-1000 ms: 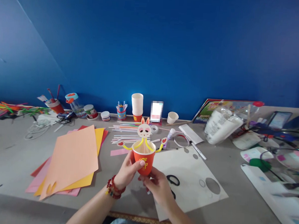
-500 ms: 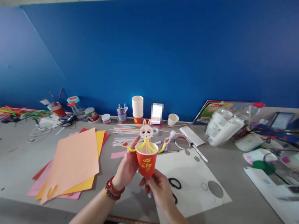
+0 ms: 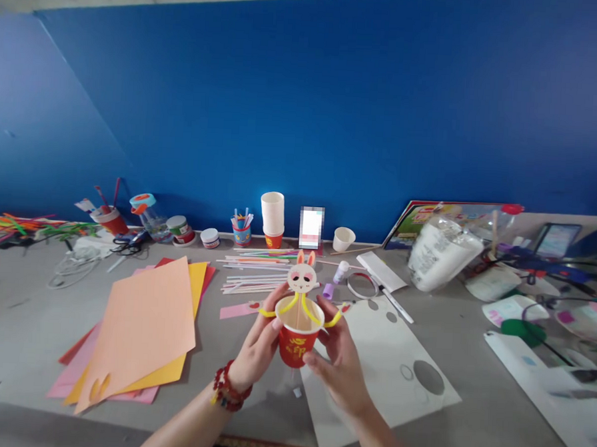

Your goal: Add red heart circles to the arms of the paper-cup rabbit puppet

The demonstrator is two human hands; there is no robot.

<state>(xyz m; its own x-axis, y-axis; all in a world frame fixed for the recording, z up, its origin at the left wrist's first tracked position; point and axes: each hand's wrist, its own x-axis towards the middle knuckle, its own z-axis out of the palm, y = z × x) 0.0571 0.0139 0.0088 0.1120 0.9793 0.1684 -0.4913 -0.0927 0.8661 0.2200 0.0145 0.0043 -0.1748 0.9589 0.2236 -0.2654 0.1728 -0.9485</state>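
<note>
Between my two hands I hold a red paper cup (image 3: 292, 346) with gold characters on its side, its white rim tilted toward me. A paper rabbit head (image 3: 302, 277) with pink-lined ears stands above the cup on a stick. Yellow pipe-cleaner arms (image 3: 331, 318) bend outward over the rim, ending in small paper hands marked with red hearts. My left hand (image 3: 260, 347) wraps the cup's left side, a bead bracelet (image 3: 230, 387) on its wrist. My right hand (image 3: 340, 359) grips the right side, its thumb on the front.
Coloured paper sheets (image 3: 145, 329) lie stacked at left. A white sheet (image 3: 375, 367) with circular holes is at right. Straws (image 3: 255, 282), stacked paper cups (image 3: 272, 212), a glue stick (image 3: 341, 271) and a tape ring (image 3: 362, 285) stand or lie farther back. A plastic-wrapped bundle (image 3: 441, 254) is at right.
My right hand has moved from under the cup up to its right side. The cup with the rabbit has shifted slightly down and right and tips more toward me.
</note>
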